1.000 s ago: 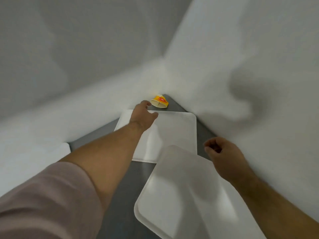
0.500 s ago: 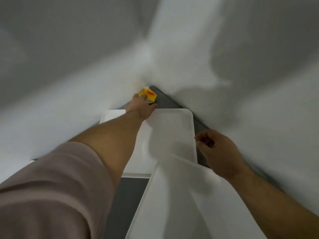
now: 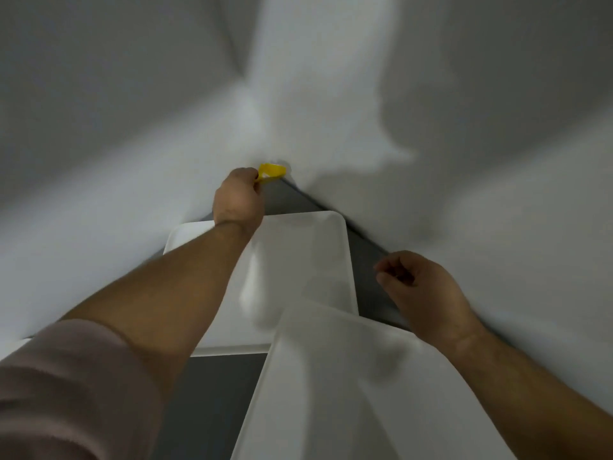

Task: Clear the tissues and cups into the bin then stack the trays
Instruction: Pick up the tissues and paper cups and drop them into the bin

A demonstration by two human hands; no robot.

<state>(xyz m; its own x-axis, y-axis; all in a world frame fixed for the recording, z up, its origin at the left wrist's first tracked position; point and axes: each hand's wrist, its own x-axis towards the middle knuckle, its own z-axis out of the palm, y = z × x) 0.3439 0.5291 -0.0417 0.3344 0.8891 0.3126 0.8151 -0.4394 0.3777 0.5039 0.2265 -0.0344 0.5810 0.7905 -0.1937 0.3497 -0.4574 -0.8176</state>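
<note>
A small yellow cup (image 3: 271, 172) is pinched in the fingers of my left hand (image 3: 238, 200), lifted at the far corner where the two white walls meet. A white tray (image 3: 298, 260) lies flat on the dark table just below that hand. A second white tray (image 3: 348, 386) lies nearer to me, and its far corner overlaps the first tray. My right hand (image 3: 421, 290) hovers at the right of the trays, fingers curled loosely, holding nothing.
White walls (image 3: 464, 194) close in the dark grey table (image 3: 212, 403) on the left and right and meet at the far corner. A strip of bare table shows between the far tray and the right wall.
My left hand reached past the far tray to the corner, closed on the yellow cup and raised it. My right hand stayed beside the trays.
</note>
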